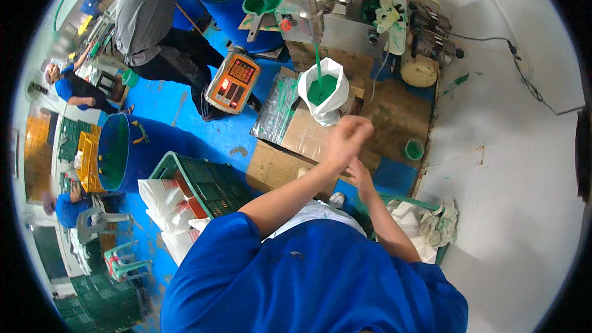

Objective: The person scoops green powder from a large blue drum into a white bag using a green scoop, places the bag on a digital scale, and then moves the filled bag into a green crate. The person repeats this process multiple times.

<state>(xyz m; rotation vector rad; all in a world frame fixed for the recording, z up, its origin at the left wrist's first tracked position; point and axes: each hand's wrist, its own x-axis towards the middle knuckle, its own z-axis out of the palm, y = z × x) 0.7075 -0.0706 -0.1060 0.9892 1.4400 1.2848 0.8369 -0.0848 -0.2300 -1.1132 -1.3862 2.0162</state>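
Left hand: The left hand extends far and right at the end of a bent arm, fingers curled inward, edges blurred.
Right hand: The right hand points far and left, nearer the body, its fingers beside the left wrist; contact cannot be determined.
Grip: No object is visible in either hand; whether the fingers are pressed together cannot be told.
White bag: The open white bag sits upright just beyond the left hand and slightly left, outside the grip; green liquid lies inside.
Nozzle: A metal nozzle above the bag discharges a green stream into it.
Count: One white bag, one nozzle, one orange scale at far left, one small cup at right.
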